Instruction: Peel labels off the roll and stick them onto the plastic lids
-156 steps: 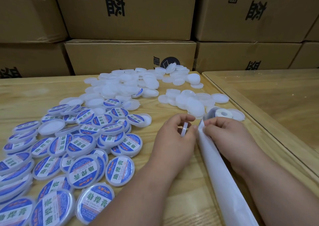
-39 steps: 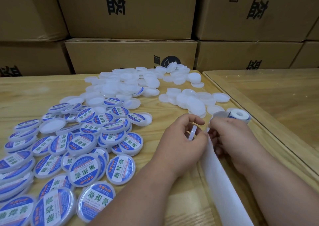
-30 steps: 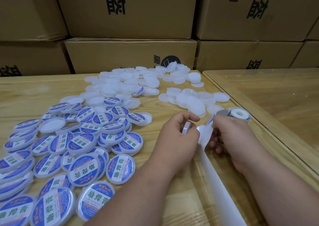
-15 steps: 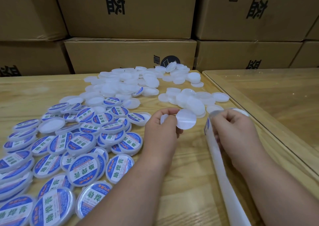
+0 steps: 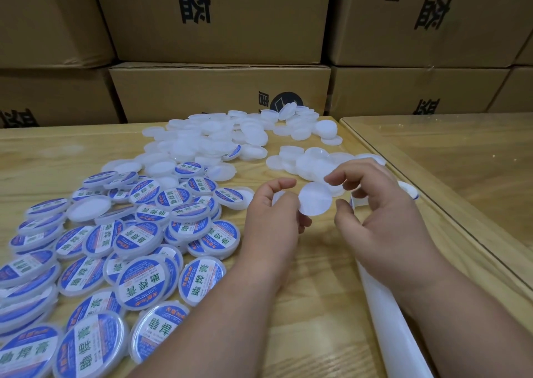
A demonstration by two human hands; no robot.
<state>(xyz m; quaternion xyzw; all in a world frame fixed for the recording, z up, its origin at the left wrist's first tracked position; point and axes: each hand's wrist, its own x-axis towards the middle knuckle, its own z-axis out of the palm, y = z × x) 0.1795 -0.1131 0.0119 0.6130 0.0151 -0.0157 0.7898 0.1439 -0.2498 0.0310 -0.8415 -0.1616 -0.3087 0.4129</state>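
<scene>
My left hand (image 5: 274, 219) grips a blank plastic lid (image 5: 277, 197), mostly hidden behind its fingers, and holds a peeled round label (image 5: 314, 200) by its left edge, white back towards me. My right hand (image 5: 383, 221) has its index finger and thumb curled at the label's right edge and seems to pinch it. The label roll (image 5: 409, 189) peeks out behind my right hand. Its white backing strip (image 5: 386, 320) runs under that hand towards me.
Labelled blue lids (image 5: 144, 247) lie heaped at the left on the wooden table (image 5: 317, 305). Several blank white lids (image 5: 216, 144) are spread further back, with a smaller group (image 5: 305, 161) just beyond my hands. Cardboard boxes (image 5: 219, 92) wall the rear. A glass-topped table (image 5: 461, 161) adjoins on the right.
The label came off the strip and went to my left hand beside the lid. My right hand has moved left from the strip to the label's right edge.
</scene>
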